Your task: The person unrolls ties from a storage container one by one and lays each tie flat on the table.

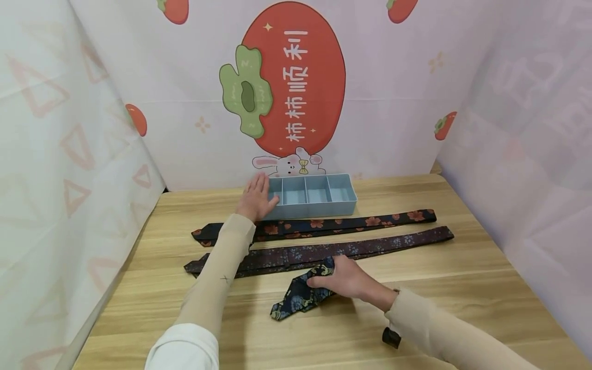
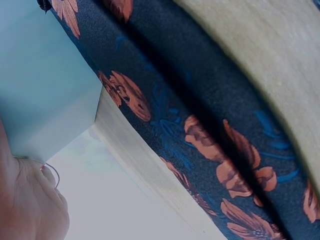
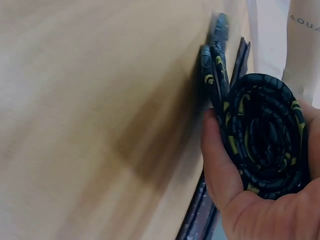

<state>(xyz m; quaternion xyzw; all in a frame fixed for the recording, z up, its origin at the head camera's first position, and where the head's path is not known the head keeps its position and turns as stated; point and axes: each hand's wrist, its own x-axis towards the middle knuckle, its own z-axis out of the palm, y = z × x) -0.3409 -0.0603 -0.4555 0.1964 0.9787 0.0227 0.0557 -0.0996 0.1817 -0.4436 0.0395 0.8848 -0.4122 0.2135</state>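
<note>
My left hand [image 1: 256, 200] rests with extended fingers at the left end of a light blue box [image 1: 314, 209] with several compartments. In the left wrist view, part of that hand [image 2: 35, 205] shows against the box wall. My right hand [image 1: 349, 278] grips a dark necktie [image 1: 300, 294] with blue and yellow patterning. The right wrist view shows this necktie [image 3: 265, 135] wound into a coil between thumb and fingers, its pointed end sticking out from the roll.
Across the wooden table [image 1: 472, 288] lie two lengthwise-folded neckties: a black one with orange flowers [image 1: 324, 225] just before the box, and a burgundy one with small flowers [image 1: 361, 248] nearer me. Behind hangs a printed cloth [image 1: 393, 103]. A small black object [image 1: 391, 337] shows beneath my right wrist.
</note>
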